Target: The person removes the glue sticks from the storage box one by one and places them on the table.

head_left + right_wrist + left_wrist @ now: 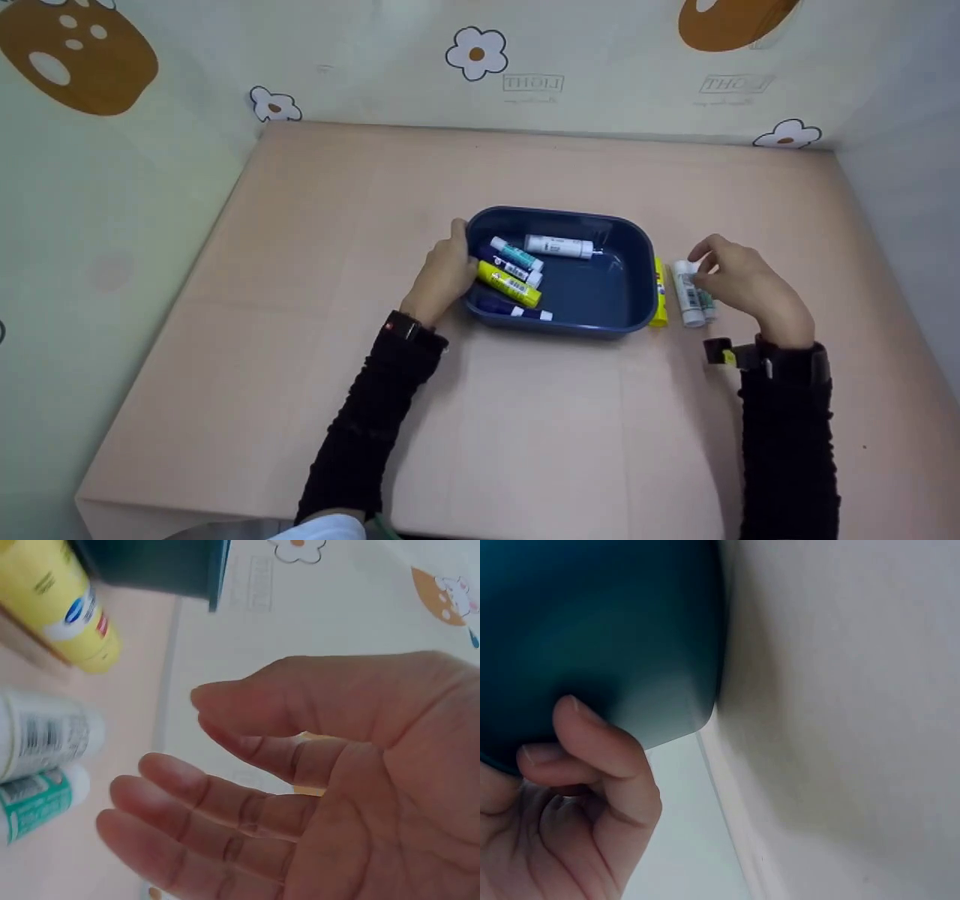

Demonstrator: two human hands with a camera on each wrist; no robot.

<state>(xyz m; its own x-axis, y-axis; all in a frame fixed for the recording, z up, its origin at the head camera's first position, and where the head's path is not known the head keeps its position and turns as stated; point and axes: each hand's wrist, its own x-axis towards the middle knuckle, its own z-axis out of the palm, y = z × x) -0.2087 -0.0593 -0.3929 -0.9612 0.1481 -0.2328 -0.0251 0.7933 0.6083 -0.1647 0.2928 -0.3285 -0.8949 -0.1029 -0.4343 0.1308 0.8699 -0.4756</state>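
The left hand (442,274) curls on the tray's (634,247) left rim. The right hand (739,281), fingers loose and holding nothing, hovers by the white tube (687,294) lying right of the tray. A clumsy pinch could roll it away.

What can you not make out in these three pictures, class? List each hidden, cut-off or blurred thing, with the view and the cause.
- Labels on the tubes in the tray: head view, print too small to read.
- Tray contents: left wrist view, the blurred tray wall fills the frame.
- Green tube: head view, mostly behind the right hand.
- Yellow tube: right wrist view, cut off by the top edge.
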